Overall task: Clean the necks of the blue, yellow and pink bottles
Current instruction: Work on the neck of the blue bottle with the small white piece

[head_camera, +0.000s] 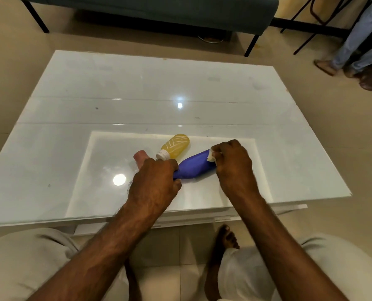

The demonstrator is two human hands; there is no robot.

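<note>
The blue bottle (193, 166) lies tilted on the white glass table (137, 88), near its front. My left hand (156, 181) grips the bottle's lower-left end. My right hand (232, 164) is closed on a small white cloth (211, 156), which it presses against the bottle's upper-right end. Both ends are covered, so I cannot tell where the neck is. Just behind it, the yellow bottle (176, 146) lies on its side with its white cap (163, 154) pointing at my left hand. The pink bottle (140, 158) peeks out behind my left knuckles, mostly hidden.
A dark green bench (159, 9) on black legs stands beyond the table. Another person's legs and feet (354, 51) are at the far right beside a black metal frame. My knees and one bare foot (226, 240) are below the table's front edge.
</note>
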